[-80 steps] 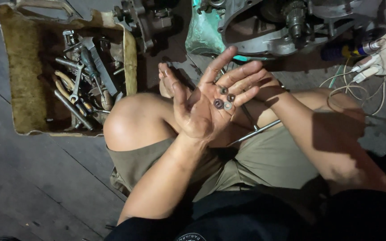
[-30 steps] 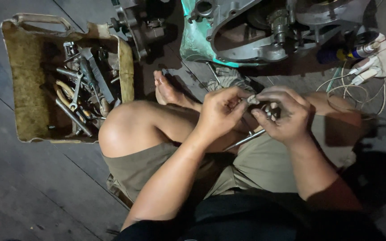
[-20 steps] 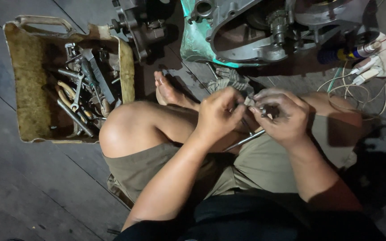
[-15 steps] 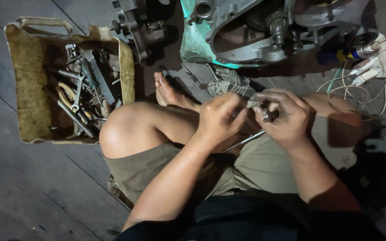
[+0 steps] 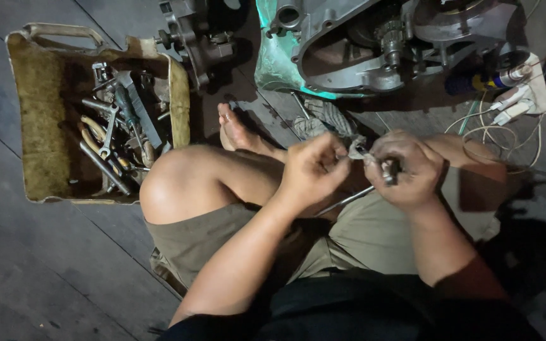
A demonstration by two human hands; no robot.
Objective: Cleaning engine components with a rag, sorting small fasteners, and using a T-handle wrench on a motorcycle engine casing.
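Small metal part [image 5: 388, 169]: pinched in closed right hand [image 5: 406, 170]
Rag scrap [image 5: 356, 149]: between both hands
Left hand [image 5: 314, 169]: fist, gripping rag's edge

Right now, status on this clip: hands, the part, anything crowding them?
Left hand and right hand both closed on a small metal part with a scrap of rag. Raised knee just left; nothing between.

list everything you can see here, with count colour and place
tool box: one, tan, open, on the floor at left
hand tools: several, mostly grey metal, inside the tool box
engine casing: one, grey with teal edge, top centre
rag: one, greyish, between the hands
small metal part: one, dark, in the right hand
cables: several, white, at right
left hand: closed, pinching the rag
right hand: closed round the small metal part
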